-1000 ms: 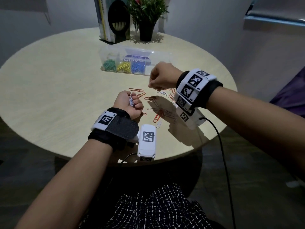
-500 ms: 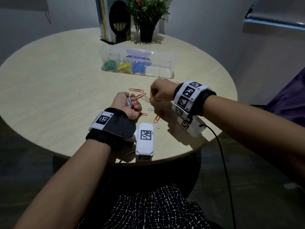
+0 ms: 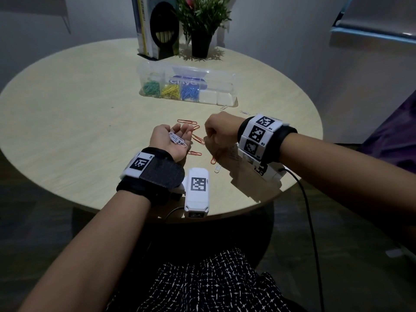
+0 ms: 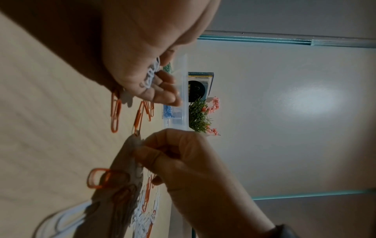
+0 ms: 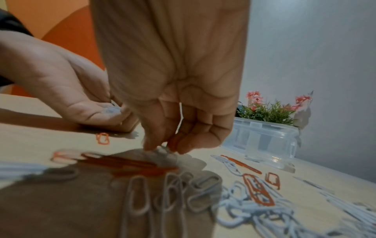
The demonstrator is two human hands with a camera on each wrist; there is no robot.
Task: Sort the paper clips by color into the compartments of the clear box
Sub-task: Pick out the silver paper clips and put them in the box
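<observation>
My left hand (image 3: 173, 137) lies palm up on the table, fingers relaxed, with a small heap of white paper clips (image 3: 177, 140) in the palm. Just right of it my right hand (image 3: 208, 140) reaches down, knuckles up. In the right wrist view its thumb and fingertips (image 5: 160, 148) pinch a white paper clip at the tabletop. Orange clips (image 3: 198, 138) and a few white ones (image 3: 217, 168) lie scattered around both hands. The clear box (image 3: 225, 77) stands farther back, with green (image 3: 150, 87), yellow (image 3: 171, 90) and blue clips (image 3: 190, 92) in separate compartments. Its two right compartments hold no clips.
A black bookend with books (image 3: 155, 28) and a potted plant (image 3: 200, 25) stand behind the box. The round table's front edge (image 3: 225, 212) is close to my wrists. A black cable (image 3: 308, 210) hangs off my right wrist.
My left hand has opened from a fist to palm up, showing the white clips. My right hand came back from near the box and dropped to the clips beside the left hand.
</observation>
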